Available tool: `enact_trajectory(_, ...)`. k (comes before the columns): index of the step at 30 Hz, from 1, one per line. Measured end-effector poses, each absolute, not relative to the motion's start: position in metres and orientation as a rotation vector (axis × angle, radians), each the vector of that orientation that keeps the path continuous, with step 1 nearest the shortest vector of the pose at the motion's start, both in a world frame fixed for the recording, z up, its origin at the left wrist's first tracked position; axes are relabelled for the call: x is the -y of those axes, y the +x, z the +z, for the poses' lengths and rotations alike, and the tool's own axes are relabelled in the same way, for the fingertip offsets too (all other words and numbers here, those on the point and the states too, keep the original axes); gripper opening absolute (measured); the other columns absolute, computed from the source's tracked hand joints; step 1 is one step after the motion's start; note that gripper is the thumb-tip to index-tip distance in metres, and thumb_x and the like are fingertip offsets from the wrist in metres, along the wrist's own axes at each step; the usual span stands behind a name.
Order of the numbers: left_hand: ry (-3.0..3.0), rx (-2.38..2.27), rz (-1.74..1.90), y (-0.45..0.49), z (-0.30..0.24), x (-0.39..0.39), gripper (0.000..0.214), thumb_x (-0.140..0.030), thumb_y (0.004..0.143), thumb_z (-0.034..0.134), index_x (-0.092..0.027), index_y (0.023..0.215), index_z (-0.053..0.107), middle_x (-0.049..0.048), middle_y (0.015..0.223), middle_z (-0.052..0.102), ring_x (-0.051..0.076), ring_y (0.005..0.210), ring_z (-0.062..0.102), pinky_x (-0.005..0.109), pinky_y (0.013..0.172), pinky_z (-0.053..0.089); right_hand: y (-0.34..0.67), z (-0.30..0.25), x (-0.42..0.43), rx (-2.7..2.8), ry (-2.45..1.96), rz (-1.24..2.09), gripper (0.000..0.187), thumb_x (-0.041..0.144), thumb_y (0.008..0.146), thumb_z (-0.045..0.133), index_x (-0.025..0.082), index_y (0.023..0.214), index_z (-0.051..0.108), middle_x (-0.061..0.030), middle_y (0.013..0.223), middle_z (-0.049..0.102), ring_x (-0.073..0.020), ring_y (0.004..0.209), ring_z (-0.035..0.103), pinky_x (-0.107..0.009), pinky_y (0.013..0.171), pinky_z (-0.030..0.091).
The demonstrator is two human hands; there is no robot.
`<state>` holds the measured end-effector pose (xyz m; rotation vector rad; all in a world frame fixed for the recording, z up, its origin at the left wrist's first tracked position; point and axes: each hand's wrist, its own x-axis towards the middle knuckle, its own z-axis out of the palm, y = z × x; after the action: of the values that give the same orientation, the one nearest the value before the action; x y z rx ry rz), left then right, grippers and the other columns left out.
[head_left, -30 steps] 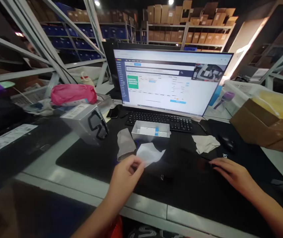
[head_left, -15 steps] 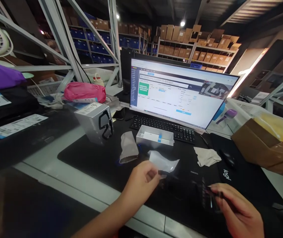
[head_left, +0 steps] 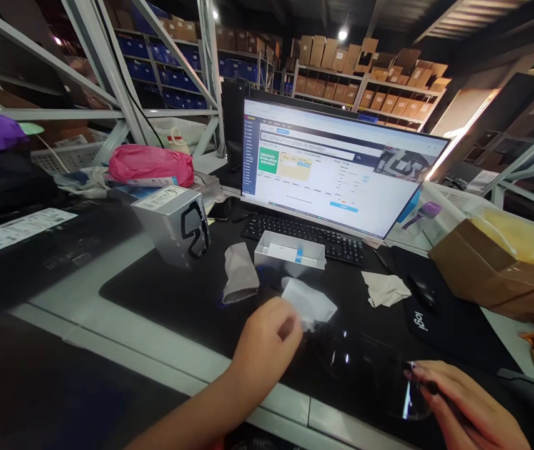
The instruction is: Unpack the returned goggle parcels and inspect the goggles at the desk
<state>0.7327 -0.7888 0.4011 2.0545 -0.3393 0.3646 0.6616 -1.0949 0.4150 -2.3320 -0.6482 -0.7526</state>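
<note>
In the head view, the dark glossy piece (head_left: 405, 390) lies low over the right half of the black mat (head_left: 163, 300), between the two hands. It has smooth, curved, lens-like surfaces, partly see-through, with one long white glint near its right end and smaller glints toward its left. Its outline sinks into the black behind it, and whether it touches the mat cannot be told.

The right hand (head_left: 473, 406) has its thumb and fingers closed on the piece's right end. The left hand (head_left: 269, 340) is curled, its fingertips turned away at the piece's left end; whether they grip it cannot be told.

Just beyond the left hand lies a crumpled white sheet (head_left: 311, 303), with a limp grey pouch (head_left: 240, 275) to its left. Behind the sheet, an open white tray (head_left: 269, 255) sits before the keyboard (head_left: 304, 232), its walls upright. A beige cloth (head_left: 385, 289) lies on the right, near the mouse (head_left: 421, 292), and a stretch of mat shows between sheet and cloth. The mat's near edge slants along the pale desk edge (head_left: 154, 356), which the left forearm crosses. A silver box (head_left: 173, 234) stands toward the left, well apart from the hands.
</note>
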Motion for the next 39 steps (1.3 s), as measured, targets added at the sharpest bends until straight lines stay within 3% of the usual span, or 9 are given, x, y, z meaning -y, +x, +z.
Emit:
enact_trajectory(4, 2.189, 0.478, 0.709, 0.728, 0.398, 0.789, 0.017, -0.011, 0.093, 0.052, -0.018, 0.080, 0.060, 0.0043, 0.089, 0.066, 0.019, 0.084, 0.059, 0.033, 0.077, 0.048, 0.663, 0.413, 1.097, 0.694, -2.356, -0.768, 0.028, 0.012, 0.088, 0.059, 0.027, 0.108, 0.072, -0.0042, 0.097, 0.075, -0.0212, 0.083, 0.074, -0.025, 0.073, 0.063)
enact_trajectory(8, 2.286, 0.562, 0.854, 0.726, 0.386, 0.788, 0.012, -0.008, 0.093, 0.054, -0.018, 0.094, 0.061, 0.0053, 0.098, 0.069, 0.020, 0.091, 0.062, 0.033, 0.083, 0.051, 0.664, 0.407, 1.097, 0.640, -2.364, -0.775, 0.027, 0.013, 0.089, 0.059, 0.027, 0.109, 0.071, -0.0035, 0.097, 0.074, -0.0194, 0.081, 0.074, -0.024, 0.073, 0.063)
enact_trajectory(13, 2.320, 0.630, 0.996, 0.725, 0.378, 0.791, 0.022, -0.001, 0.091, 0.054, -0.015, 0.106, 0.060, 0.0085, 0.101, 0.071, 0.019, 0.092, 0.067, 0.031, 0.085, 0.056, 0.661, 0.400, 1.092, 0.561, -2.346, -0.778, 0.023, 0.016, 0.089, 0.060, 0.027, 0.107, 0.071, -0.0035, 0.097, 0.074, -0.0202, 0.080, 0.074, -0.024, 0.069, 0.063)
enact_trajectory(19, 2.295, 0.745, 1.156, 0.726, 0.377, 0.792, 0.020, 0.005, 0.087, 0.053, -0.012, 0.092, 0.062, 0.0141, 0.106, 0.069, 0.024, 0.100, 0.066, 0.033, 0.080, 0.059, 0.655, 0.385, 1.091, 0.359, -2.310, -0.838, 0.020, 0.021, 0.089, 0.064, 0.029, 0.105, 0.073, -0.0019, 0.096, 0.075, -0.0211, 0.082, 0.074, -0.025, 0.071, 0.064)
enact_trajectory(22, 2.270, 0.825, 1.234, 0.730, 0.374, 0.792, 0.020, 0.006, 0.085, 0.057, -0.009, 0.095, 0.064, 0.0175, 0.109, 0.069, 0.027, 0.103, 0.065, 0.034, 0.080, 0.060, 0.653, 0.379, 1.091, 0.319, -2.293, -0.845, 0.020, 0.022, 0.090, 0.065, 0.028, 0.106, 0.074, -0.0020, 0.097, 0.075, -0.0209, 0.084, 0.074, -0.025, 0.072, 0.064)
enact_trajectory(30, 2.206, 0.803, 1.225, 0.736, 0.379, 0.796, 0.032, 0.009, 0.085, 0.055, -0.006, 0.112, 0.063, 0.0162, 0.106, 0.070, 0.025, 0.099, 0.065, 0.037, 0.081, 0.061, 0.642, 0.372, 1.089, 0.137, -2.152, -0.775, 0.016, 0.024, 0.088, 0.069, 0.027, 0.101, 0.076, -0.0021, 0.099, 0.075, -0.0196, 0.082, 0.074, -0.022, 0.070, 0.063)
enact_trajectory(39, 2.067, 0.720, 1.012, 0.738, 0.377, 0.810, 0.039, 0.006, 0.087, 0.053, -0.011, 0.121, 0.061, 0.0132, 0.111, 0.066, 0.022, 0.105, 0.061, 0.039, 0.091, 0.057, 0.631, 0.366, 1.061, 0.144, -2.057, -0.937, 0.018, 0.017, 0.087, 0.067, 0.026, 0.099, 0.076, -0.0028, 0.094, 0.075, -0.0217, 0.084, 0.073, -0.028, 0.072, 0.063)
